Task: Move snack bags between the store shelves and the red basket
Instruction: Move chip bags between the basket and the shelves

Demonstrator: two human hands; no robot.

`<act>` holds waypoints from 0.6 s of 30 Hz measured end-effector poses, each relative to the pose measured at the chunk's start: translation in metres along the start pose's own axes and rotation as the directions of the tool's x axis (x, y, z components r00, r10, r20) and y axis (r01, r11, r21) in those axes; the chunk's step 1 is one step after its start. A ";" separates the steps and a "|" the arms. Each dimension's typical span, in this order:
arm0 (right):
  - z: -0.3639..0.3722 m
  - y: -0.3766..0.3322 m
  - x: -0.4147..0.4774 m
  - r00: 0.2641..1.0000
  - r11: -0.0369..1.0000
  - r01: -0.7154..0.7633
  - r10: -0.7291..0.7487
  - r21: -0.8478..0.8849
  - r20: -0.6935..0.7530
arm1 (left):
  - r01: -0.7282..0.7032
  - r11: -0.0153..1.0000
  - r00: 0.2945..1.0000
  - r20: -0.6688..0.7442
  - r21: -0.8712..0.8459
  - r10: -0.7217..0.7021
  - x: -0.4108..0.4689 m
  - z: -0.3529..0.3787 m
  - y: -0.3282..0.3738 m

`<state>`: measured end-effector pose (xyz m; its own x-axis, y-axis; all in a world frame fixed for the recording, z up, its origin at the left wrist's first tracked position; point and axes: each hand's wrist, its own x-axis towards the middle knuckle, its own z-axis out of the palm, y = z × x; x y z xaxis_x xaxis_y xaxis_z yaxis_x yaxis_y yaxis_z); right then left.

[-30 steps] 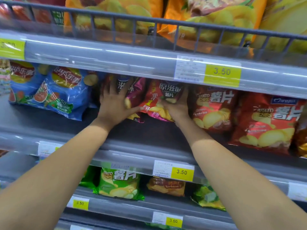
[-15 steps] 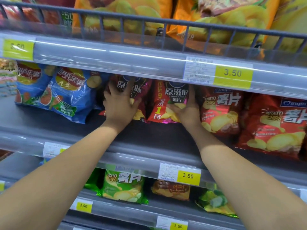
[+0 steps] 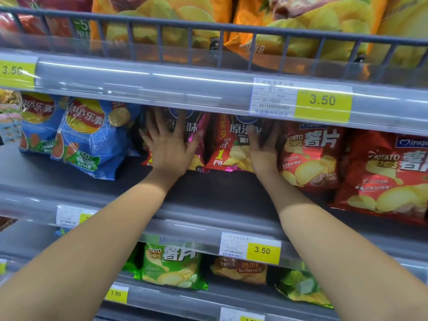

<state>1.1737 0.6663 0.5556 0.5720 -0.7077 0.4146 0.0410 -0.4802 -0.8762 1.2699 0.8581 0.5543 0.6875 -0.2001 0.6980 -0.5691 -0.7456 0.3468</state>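
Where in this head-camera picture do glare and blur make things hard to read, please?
In the head view, white glare streaks run along the clear price rail. In the same view the right hand is smeared by motion, the left hand less so. The orange bags on top are soft, while the yellow 3.50 tag is legible. The wide lens bows the shelf edges.

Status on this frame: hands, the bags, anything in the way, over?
Left hand flat on purple chip bag, fingers spread. Right hand at right edge of red bag; grip blurred. Both bags on shelf; price rail overhangs tops.
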 end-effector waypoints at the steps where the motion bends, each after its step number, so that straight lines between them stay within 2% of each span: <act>1: 0.000 0.000 0.004 0.999 0.999 -0.030 0.031 0.028 -0.018 | -0.027 1.000 1.000 0.004 -0.007 0.027 0.000 0.000 0.000; 5: 0.004 0.004 0.009 0.998 0.998 -0.067 0.067 0.012 -0.022 | -0.033 0.999 0.991 0.129 -0.021 0.036 0.001 0.003 0.000; 7: 0.005 0.006 0.012 0.995 0.995 -0.078 0.081 0.058 -0.055 | -0.028 0.998 0.990 0.140 -0.047 0.034 0.002 0.003 -0.001; 10: 0.007 0.003 0.011 0.993 0.990 -0.115 0.117 0.079 -0.029 | -0.017 0.999 0.988 0.155 -0.043 0.023 0.003 0.004 -0.002; 13: 0.008 -0.001 0.006 0.990 0.990 -0.139 0.139 -0.001 -0.032 | -0.016 0.999 0.975 0.220 -0.032 0.022 0.005 0.000 0.000; 16: 0.003 -0.010 -0.004 0.993 0.991 -0.107 0.102 -0.081 -0.060 | -0.039 0.999 0.948 0.316 0.020 0.030 0.004 -0.013 0.000; 18: 0.000 -0.017 -0.012 0.995 0.993 -0.068 0.061 -0.095 -0.078 | -0.055 0.998 0.957 0.286 0.040 0.041 -0.002 -0.024 0.004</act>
<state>1.1658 0.6829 0.5656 0.5074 -0.7742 0.3784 -0.0758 -0.4776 -0.8753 1.2550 0.8704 0.5692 0.7638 -0.4041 0.5034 -0.5875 -0.7583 0.2827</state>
